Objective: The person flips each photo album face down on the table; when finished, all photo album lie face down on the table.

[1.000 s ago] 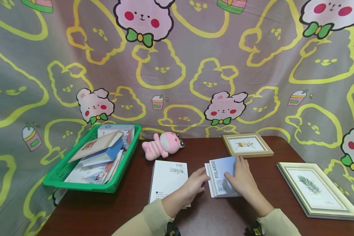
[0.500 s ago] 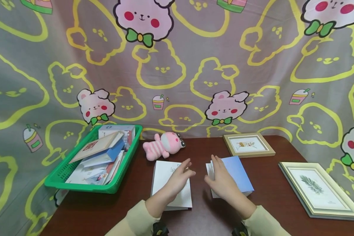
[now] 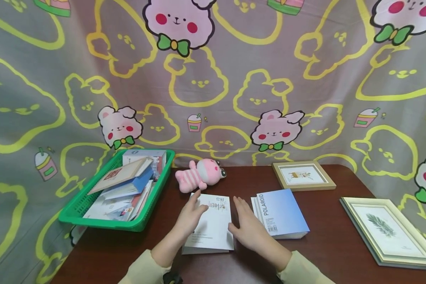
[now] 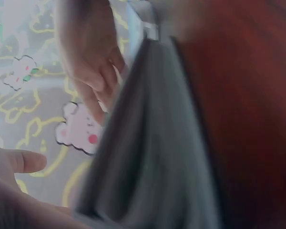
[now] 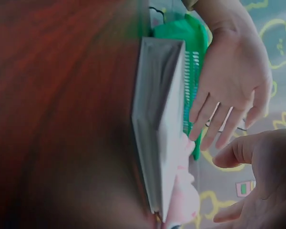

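A white book [image 3: 213,232] with dark printed characters lies on the table between my hands. Over its left edge my left hand [image 3: 189,215] is held with straight fingers, overlapping the cover in the head view. My right hand [image 3: 249,228] stands along its right edge, fingers extended and the thumb right at the cover. Neither hand grips anything. The right wrist view shows the book's page ends [image 5: 155,95], with the left hand [image 5: 236,81] above it, palm showing. Right of the right hand lies a blue POLAROID book [image 3: 287,213] on top of a white one [image 3: 254,205].
A green basket [image 3: 142,223] heaped with books stands at the left. Behind the white book lies a pink plush toy [image 3: 195,177]. Two picture frames lie at the right, a wooden one [image 3: 280,177] farther back and a cream one [image 3: 380,260] nearer. Patterned cloth [image 3: 206,118] hangs behind the table.
Both hands have moved left from the blue POLAROID book to the white book. The right hand has let go of the blue book, which stays on the table.
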